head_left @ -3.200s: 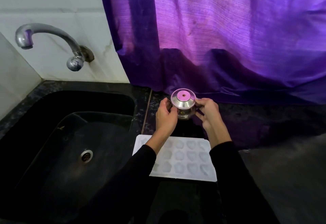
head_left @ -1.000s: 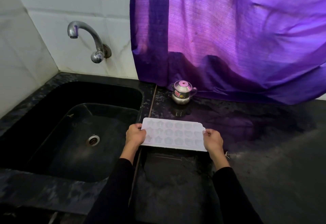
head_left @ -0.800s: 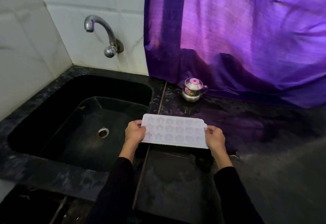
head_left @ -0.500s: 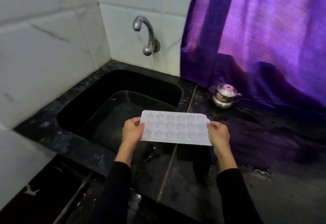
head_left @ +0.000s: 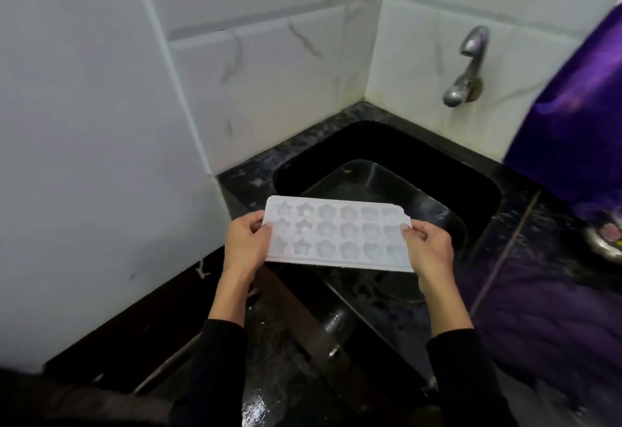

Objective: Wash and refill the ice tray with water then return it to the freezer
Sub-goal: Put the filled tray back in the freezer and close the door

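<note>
**Q:** What has changed in the kitchen corner?

**A:** The view has swung left. The white tiled wall (head_left: 101, 123) now fills most of the frame, where a moment ago the purple curtain (head_left: 572, 106) did; the curtain is pushed to the right edge. The black surface (head_left: 525, 251) no longer carries the tray. The black sink (head_left: 387, 170) lies beyond my hands, with the tap (head_left: 466, 66) up on the wall behind it.

**Q:** And the ice tray itself?

**A:** The ice tray (head_left: 336, 236) is off the surface and in the air, roughly level, cavities up, over the near rim of the sink. A second ago I had only just taken hold of it by its short ends beside the sink; now I am carrying it away as I turn.

**Q:** How are you holding it?

**A:** My left hand (head_left: 247, 245) grips the left end, thumb on top and fingers curled under the edge. My right hand (head_left: 429, 246) grips the right end the same way. Both are clamped on the tray.

**Q:** What does that mean for the job?

**A:** I judge the filling finished, though I cannot tell from here how full the cavities are. The small steel pot (head_left: 606, 241), blurred at the right edge, stands left behind. What remains is the walk to the freezer, which is not in view. The risk is tipping the tray and spilling.
</note>
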The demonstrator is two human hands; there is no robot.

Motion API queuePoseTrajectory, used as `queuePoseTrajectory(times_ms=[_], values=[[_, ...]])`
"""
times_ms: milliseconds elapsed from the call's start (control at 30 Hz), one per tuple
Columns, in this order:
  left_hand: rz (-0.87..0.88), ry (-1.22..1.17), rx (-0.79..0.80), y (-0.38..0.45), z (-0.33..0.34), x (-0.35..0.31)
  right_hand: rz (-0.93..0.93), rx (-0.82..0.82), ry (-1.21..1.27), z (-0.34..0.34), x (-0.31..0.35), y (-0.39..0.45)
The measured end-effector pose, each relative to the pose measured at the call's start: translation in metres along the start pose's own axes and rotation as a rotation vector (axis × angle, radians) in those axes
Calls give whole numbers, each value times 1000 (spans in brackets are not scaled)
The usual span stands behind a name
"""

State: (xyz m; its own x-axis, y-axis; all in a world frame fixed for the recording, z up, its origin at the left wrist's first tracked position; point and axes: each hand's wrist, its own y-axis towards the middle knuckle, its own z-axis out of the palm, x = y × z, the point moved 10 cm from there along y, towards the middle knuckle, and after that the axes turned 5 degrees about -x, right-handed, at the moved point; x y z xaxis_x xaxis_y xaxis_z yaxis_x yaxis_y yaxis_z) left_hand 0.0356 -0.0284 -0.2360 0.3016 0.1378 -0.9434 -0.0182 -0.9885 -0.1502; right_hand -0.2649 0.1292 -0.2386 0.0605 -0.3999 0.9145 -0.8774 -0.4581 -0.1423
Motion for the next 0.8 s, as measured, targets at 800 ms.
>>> queuePoseTrajectory(times_ms=[800], values=[[-209, -137, -768, -203, -262, 93, -260, 645, 105, 177, 68, -196]])
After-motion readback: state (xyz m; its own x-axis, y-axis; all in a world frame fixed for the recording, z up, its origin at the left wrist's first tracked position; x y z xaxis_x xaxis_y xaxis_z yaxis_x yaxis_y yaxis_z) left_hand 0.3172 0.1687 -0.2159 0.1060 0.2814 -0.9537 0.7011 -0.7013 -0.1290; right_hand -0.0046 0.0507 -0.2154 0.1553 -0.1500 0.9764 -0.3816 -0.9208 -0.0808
